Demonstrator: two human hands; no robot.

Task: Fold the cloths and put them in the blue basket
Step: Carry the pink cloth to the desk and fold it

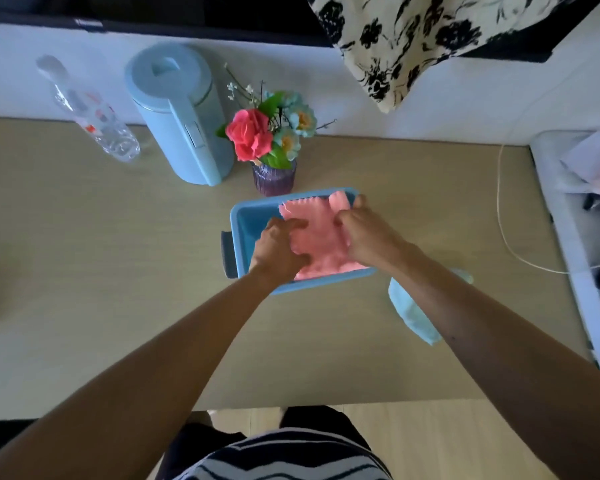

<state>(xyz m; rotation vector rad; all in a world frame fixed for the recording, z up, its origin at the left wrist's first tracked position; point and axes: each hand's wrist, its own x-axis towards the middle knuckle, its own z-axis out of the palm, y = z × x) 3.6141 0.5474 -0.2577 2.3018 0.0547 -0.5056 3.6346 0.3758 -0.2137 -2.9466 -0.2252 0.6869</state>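
pink cloth [321,237] in blue basket [245,220], left hand [279,249] and right hand [369,237] gripping its sides

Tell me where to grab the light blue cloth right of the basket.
Pinch the light blue cloth at its near corner, coming from above on the near side: it lies flat on the table, and the right forearm hides much of the rest.

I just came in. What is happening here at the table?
A person is putting the pink cloth into the basket. The left hand and the right hand both hold it, and most of it lies inside the basket already. A blue cloth lies on the table to the right of the basket, partly under the right forearm, not yet put away.
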